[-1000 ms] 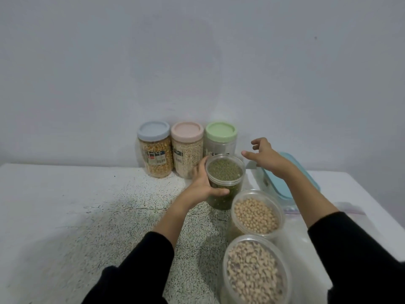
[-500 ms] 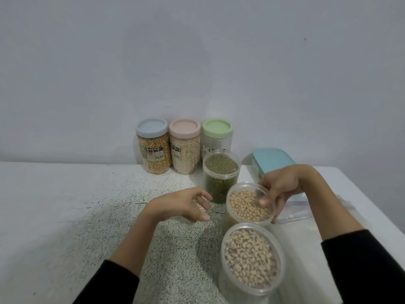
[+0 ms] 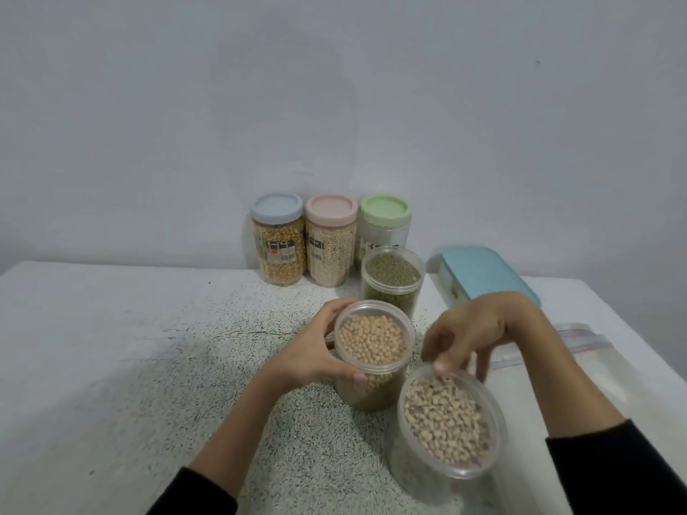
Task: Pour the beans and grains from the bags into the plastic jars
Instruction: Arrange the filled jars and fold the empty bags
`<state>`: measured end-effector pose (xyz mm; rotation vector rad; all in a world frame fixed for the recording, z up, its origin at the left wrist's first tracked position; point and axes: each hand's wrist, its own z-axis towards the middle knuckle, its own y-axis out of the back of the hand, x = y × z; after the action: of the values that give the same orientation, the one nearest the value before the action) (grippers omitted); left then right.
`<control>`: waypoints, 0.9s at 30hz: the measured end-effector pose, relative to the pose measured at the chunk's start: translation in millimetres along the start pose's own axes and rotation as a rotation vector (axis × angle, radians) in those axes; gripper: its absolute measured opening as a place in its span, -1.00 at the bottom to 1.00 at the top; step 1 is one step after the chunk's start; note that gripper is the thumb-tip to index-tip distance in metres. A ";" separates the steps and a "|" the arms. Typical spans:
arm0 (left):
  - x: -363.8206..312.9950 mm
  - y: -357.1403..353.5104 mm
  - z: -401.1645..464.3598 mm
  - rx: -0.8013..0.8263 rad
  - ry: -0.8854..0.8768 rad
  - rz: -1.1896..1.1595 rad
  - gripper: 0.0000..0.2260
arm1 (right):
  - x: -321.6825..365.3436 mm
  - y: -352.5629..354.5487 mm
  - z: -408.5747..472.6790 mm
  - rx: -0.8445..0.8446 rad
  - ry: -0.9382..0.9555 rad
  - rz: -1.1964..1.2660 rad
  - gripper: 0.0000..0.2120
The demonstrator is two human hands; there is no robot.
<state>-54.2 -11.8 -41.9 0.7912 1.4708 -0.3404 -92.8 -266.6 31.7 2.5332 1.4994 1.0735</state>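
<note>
Head view: sorting filled, lidless jars on the desk (image 3: 111, 366).

At frame centre the left hand (image 3: 312, 351) is curling round the soybean jar (image 3: 373, 351), thumb across its front wall, probably to steady or shift it. The right hand (image 3: 472, 328) is hovering, fingers loosely bent and holding nothing, fingertips just over the rim of the speckled-bean jar (image 3: 448, 421) at lower right. The mung-bean jar (image 3: 392, 280) is standing behind; three lidded jars (image 3: 331, 239) are lining the wall; an emptied-looking bag (image 3: 594, 351) is lying at right.
</note>
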 end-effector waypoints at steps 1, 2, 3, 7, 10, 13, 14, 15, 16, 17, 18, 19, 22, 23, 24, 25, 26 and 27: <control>0.2 0.6 0.2 0.005 -0.003 0.004 -0.10 | -3.3 -2.7 -3.0 0.049 -0.030 0.004 -0.11; -0.8 1.0 0.5 0.011 -0.008 0.011 -0.10 | -7.4 -4.7 -3.6 0.090 -0.043 0.009 -0.06; -1.8 1.7 0.9 0.018 -0.018 0.014 -0.11 | -11.0 -6.1 -2.9 0.120 -0.034 0.016 -0.08; 0.8 12.2 -1.3 0.014 -0.036 0.004 -0.15 | -10.3 -8.3 -0.8 0.145 0.023 0.052 -0.62; 6.6 29.3 -7.2 -0.036 -0.025 -0.023 -0.16 | -3.5 -12.2 -1.1 0.080 0.059 0.009 -0.88; 10.9 51.3 -12.1 -0.135 -0.021 -0.036 -0.14 | 2.5 -14.8 1.6 0.093 0.073 0.009 -0.85; 12.5 59.0 -14.1 -0.176 -0.017 -0.034 -0.12 | 6.4 -15.7 2.9 0.088 0.076 -0.006 -0.84; 14.6 66.0 -15.2 -0.218 -0.008 -0.034 -0.09 | 10.9 -16.3 3.5 0.077 0.080 -0.024 -0.82; 15.9 71.1 -17.4 -0.259 0.000 -0.039 -0.04 | 15.8 -17.3 4.7 0.060 0.090 -0.035 -0.81; 16.8 75.0 -18.7 -0.301 0.008 -0.046 0.02 | 21.4 -17.7 5.8 0.043 0.103 -0.036 -0.81; 17.0 76.3 -20.9 -0.343 0.021 -0.042 0.08 | 26.5 -18.8 7.9 0.027 0.119 -0.036 -0.85; 16.1 75.1 -22.2 -0.395 0.035 -0.012 0.12 | 31.8 -19.9 10.1 0.010 0.129 -0.043 -0.87; 10.9 63.2 -26.0 -0.597 0.027 0.229 0.10 | 45.2 -23.4 18.9 0.002 0.148 -0.065 -0.87; 6.2 58.8 -29.7 -0.640 -0.012 0.301 0.06 | 49.7 -24.6 21.1 0.003 0.154 -0.068 -0.87; -0.7 55.8 -35.8 -0.632 -0.068 0.342 -0.01 | 54.3 -25.4 23.5 -0.001 0.164 -0.067 -0.86; -6.2 55.0 -43.0 -0.562 -0.112 0.339 -0.09 | 59.2 -26.6 25.8 -0.012 0.179 -0.074 -0.85; -14.2 53.1 -50.7 -0.435 -0.130 0.302 -0.15 | 63.5 -27.7 27.6 -0.032 0.197 -0.082 -0.84; -21.3 50.8 -57.4 -0.267 -0.108 0.273 -0.17 | 68.2 -28.9 29.1 -0.056 0.212 -0.089 -0.82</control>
<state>-66.6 56.5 -3.0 0.7340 1.2556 0.0203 -77.9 -188.7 37.2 2.3536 1.5857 1.3872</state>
